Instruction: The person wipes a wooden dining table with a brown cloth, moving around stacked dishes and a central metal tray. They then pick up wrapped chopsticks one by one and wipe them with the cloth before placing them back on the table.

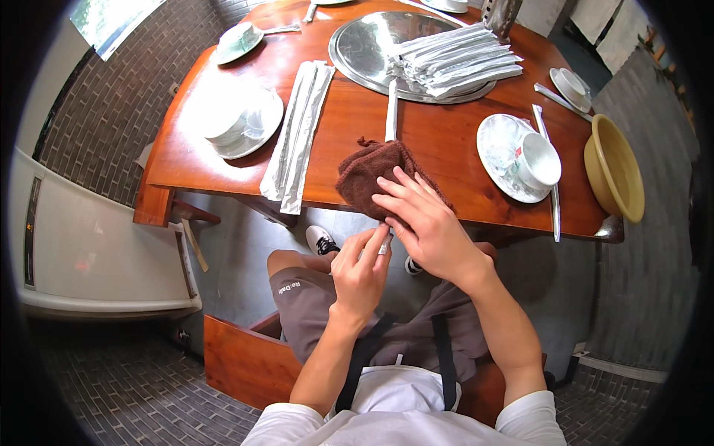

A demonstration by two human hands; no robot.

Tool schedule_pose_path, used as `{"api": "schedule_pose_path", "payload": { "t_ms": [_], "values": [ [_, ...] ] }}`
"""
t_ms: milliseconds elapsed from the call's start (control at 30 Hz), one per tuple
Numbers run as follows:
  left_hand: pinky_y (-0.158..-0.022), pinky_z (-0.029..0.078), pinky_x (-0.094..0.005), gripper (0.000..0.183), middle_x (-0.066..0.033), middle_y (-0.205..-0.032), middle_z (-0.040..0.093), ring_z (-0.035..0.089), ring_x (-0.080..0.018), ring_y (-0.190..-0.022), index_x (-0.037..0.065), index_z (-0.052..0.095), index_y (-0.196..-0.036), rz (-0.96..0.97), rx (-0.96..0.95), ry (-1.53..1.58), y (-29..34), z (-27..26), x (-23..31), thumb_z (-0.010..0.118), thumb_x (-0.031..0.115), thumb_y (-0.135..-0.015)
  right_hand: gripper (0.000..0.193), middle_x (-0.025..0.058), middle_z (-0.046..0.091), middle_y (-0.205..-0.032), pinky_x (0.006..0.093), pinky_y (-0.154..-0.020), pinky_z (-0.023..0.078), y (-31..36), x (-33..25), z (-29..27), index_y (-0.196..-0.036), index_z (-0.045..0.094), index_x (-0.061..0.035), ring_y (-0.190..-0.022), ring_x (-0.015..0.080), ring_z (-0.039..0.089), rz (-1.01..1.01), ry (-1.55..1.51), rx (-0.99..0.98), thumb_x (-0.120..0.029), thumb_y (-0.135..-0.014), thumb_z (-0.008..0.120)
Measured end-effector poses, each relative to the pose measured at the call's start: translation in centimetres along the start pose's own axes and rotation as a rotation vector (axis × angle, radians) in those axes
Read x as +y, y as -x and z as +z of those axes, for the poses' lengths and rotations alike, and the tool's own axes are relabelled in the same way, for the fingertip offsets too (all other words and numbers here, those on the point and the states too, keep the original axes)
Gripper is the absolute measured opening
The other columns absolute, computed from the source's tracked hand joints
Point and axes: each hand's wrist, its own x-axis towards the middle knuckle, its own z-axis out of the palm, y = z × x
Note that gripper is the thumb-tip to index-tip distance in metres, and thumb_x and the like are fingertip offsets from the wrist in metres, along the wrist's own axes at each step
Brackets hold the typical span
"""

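Observation:
A brown cloth (370,178) lies bunched at the table's near edge, around or over a slim white paper-wrapped packet (392,115), likely chopsticks. The packet's far end sticks out toward the round metal tray; its middle is hidden by the cloth. My right hand (431,234) is on the cloth, fingers extended across it and thumb low by its near side. Just below, my left hand (358,271) pinches what seems to be the packet's near end, a short white piece showing at the fingertips. Left of the cloth lie several similar wrapped packets (299,137) side by side.
Many wrapped packets (454,63) are heaped on the metal tray (357,48). Plastic-wrapped dishes (249,137) stand at left, another bowl and plate set (520,160) at right. A yellow basin (613,167) sits at the right edge. A wooden bench (245,364) is beneath me.

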Motion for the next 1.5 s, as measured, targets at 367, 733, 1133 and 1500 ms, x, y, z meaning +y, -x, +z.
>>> {"api": "schedule_pose_path", "payload": {
  "t_ms": [367, 733, 1133, 1500],
  "values": [
    [-0.066, 0.053, -0.03, 0.033, -0.0131, -0.088, 0.07, 0.065, -0.0237, -0.073, -0.003, 0.074, -0.11, 0.068, -0.017, 0.119, 0.0, -0.5, -1.1, 0.076, -0.013, -0.078, 0.026, 0.021, 0.061, -0.139, 0.0516, -0.119, 0.035, -6.5, 6.0, 2.8, -0.119, 0.067, 0.0016, -0.137, 0.0415, 0.05, 0.119, 0.216, 0.165, -0.009, -0.096, 0.06],
    [-0.069, 0.056, -0.0287, 0.031, -0.0139, -0.092, 0.074, 0.072, -0.0226, -0.079, -0.003, 0.073, -0.111, 0.011, 0.0, 0.162, 0.2, 0.3, -0.9, 0.076, -0.01, -0.081, 0.028, 0.0189, 0.068, -0.131, 0.0397, -0.112, 0.043, -12.0, 13.6, 2.0, -0.124, 0.066, 0.0034, -0.129, 0.0333, 0.06, 0.279, -0.079, 0.229, -0.01, -0.1, 0.059],
    [-0.071, 0.061, -0.0279, 0.011, -0.0149, -0.089, 0.074, 0.073, -0.0168, -0.077, -0.005, 0.061, -0.108, -0.496, 0.343, 0.409, -3.0, -4.0, -3.3, 0.063, 0.003, -0.101, 0.026, 0.0181, 0.068, -0.133, 0.0367, -0.115, 0.039, -1.5, 4.7, -1.4, -0.126, 0.064, 0.0021, -0.137, 0.03, 0.055, 0.327, -0.437, 0.352, -0.01, -0.105, 0.055],
    [-0.09, 0.048, -0.0435, 0.025, -0.0129, -0.105, 0.06, 0.055, -0.0338, -0.103, 0.009, 0.074, -0.1, -0.057, 0.179, -0.603, -6.2, -5.1, -5.2, 0.08, 0.008, -0.076, 0.023, 0.0181, 0.07, -0.127, 0.0374, -0.111, 0.043, -1.5, 4.9, -1.5, -0.122, 0.066, 0.0021, -0.132, 0.0306, 0.06, 0.294, -0.461, 0.38, -0.007, -0.102, 0.057]
  ]
}}
